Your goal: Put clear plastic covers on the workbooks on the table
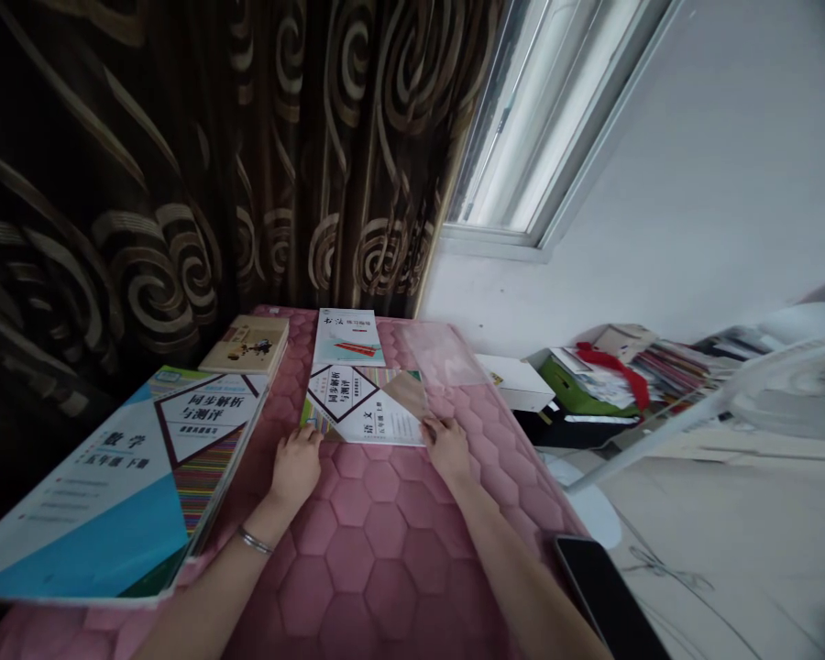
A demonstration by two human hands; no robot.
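Observation:
A Chinese workbook (364, 408) with a white cover and striped, brown and green corners lies on the pink quilted table cover (350, 541). Curled at its near left corner are the fingers of my left hand (297, 466), with a silver bracelet on that wrist. My right hand (448, 451) grips the near right corner, fingers on the cover. Just beyond the workbook, a calligraphy book (347, 337) with a pale cover and a red picture touches or lies partly under its far edge.
On the left lies a stack of maths workbooks (130, 486), with a tan book (247, 344) behind. A clear plastic sheet (444, 353) is at the far right, a phone (605, 596) at the near right edge. Beyond stand a white fan (790, 385), a white box (515, 380) and piled papers.

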